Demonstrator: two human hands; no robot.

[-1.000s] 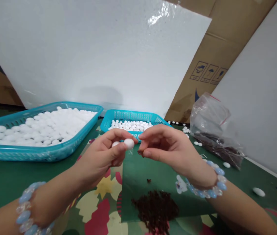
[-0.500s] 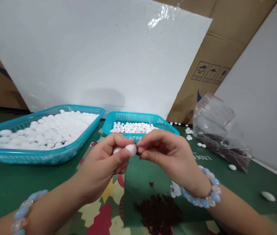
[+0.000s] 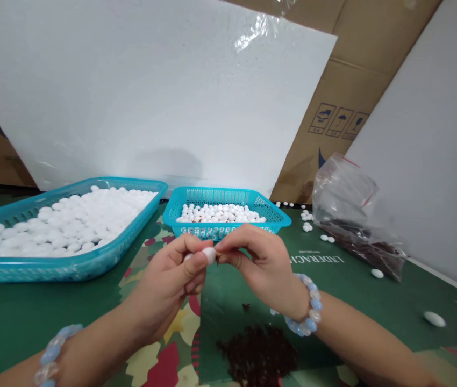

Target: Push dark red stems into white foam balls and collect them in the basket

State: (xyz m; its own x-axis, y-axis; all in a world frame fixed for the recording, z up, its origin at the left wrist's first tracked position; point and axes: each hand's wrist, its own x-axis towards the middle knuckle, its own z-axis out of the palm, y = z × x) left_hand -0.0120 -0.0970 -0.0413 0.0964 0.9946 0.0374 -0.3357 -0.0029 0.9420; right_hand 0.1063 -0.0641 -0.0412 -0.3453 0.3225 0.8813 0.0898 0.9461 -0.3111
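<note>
"Where does this view look from?"
"The wearer's head: forward and down, over the arms to the left hand and right hand."
"How near?"
"Close; both hands sit about mid-frame, the arms run off the lower edge."
"And beyond?"
"Large basket, small basket, then the board across the top."

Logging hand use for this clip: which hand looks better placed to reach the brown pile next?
Probably the right hand: the brown pile lies nearer to it. The left hand has its grip on a white ball, while the right pinches beside that ball; whether it holds anything is hard to see.
</note>
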